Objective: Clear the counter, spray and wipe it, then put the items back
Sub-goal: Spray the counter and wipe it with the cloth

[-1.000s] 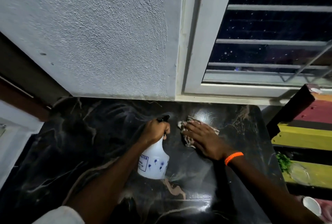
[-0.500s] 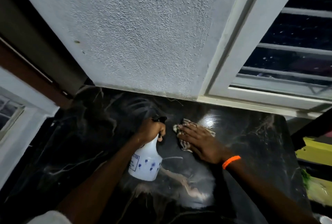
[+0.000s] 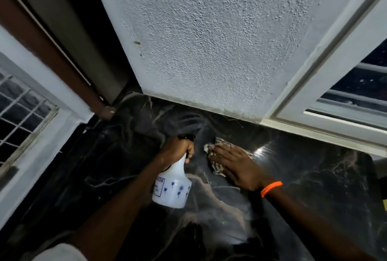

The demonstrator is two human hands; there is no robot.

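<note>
Black veined marble counter [image 3: 314,179]: bare, mid-wipe | left hand [image 3: 178,148]: curled round neck of white plastic spray bottle [image 3: 171,187], nozzle aimed toward back wall, apparently ready to spray | right hand [image 3: 234,164]: fingers flat, pressing patterned cloth [image 3: 217,167] onto counter to scrub.

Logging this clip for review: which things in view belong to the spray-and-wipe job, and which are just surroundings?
In the job:
- spray bottle, gripped by the left hand
- cloth, pressed flat under the right hand
- dark marble counter

Surroundings only:
- textured wall
- window frame
- grilled window
- orange wristband
</note>
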